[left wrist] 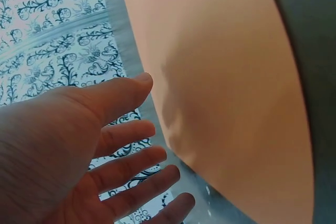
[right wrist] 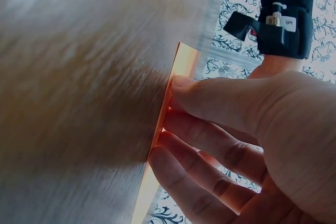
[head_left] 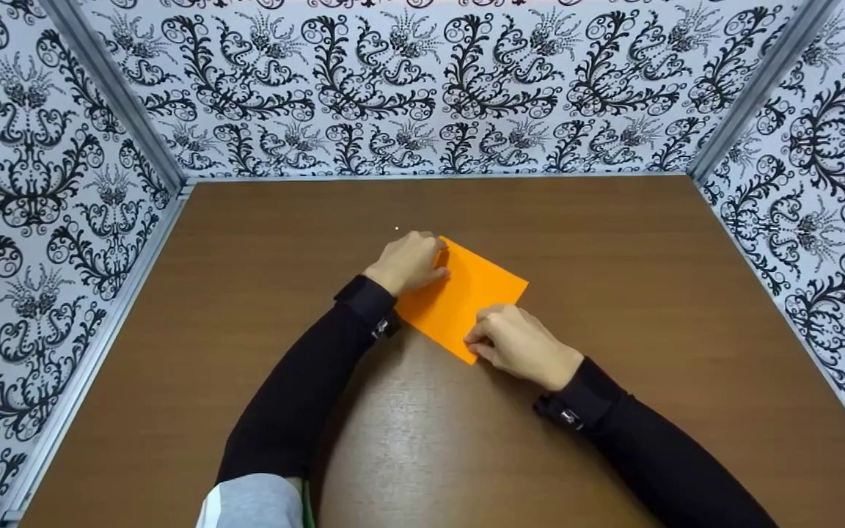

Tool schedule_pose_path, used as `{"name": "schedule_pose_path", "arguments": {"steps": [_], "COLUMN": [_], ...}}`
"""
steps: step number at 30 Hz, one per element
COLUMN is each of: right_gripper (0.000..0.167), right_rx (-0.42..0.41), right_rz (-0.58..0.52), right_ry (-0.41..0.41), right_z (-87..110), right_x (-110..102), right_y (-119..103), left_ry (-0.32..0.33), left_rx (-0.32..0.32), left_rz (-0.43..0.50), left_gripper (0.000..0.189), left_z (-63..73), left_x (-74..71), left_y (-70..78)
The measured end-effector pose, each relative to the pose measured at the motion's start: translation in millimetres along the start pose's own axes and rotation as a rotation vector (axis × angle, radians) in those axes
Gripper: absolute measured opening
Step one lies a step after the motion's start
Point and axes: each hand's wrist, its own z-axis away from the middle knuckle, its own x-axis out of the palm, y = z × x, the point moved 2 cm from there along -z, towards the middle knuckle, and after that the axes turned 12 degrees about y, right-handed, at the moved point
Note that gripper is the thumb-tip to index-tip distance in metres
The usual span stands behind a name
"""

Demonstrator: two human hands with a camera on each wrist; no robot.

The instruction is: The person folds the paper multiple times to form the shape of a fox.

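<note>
Orange paper (head_left: 466, 293) on table (head_left: 613, 264), midway between side edges. Right hand (head_left: 519, 343) pinches its edge by the near corner; left hand (head_left: 409, 262) loose, fingers extended. Likely light, bendy, creases easily; hold by edges.

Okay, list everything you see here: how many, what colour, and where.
table: one, brown, lower view
sheet: one, orange, at mid-table
patterned panels: three, black and white, left, back and right
strips: several, grey, at panel corners and table edges
speck: one, white, on the table
wrist devices: two, black, one per wrist
sleeves: two, black, on the forearms
cloth: one, light grey, bottom edge
left hand: one, bare, at the sheet's upper-left edge
right hand: one, bare, pinching the sheet's lower-right edge
</note>
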Motion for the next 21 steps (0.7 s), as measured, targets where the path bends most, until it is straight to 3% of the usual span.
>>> {"name": "schedule_pose_path", "arguments": {"steps": [5,21], "right_gripper": [0.007,0.006], "right_rx": [0.011,0.004], "right_rz": [-0.007,-0.005], "right_ry": [-0.008,0.006], "right_z": [0.5,0.3], "right_x": [-1,-1], "right_y": [1,0], "left_ry": [-0.011,-0.042], "left_rx": [-0.008,0.004], "left_rz": [0.002,-0.01], "left_gripper": [0.031,0.05], "left_z": [-6.8,-15.0], "left_x": [5.4,8.2], "left_y": [-0.5,-1.9]}}
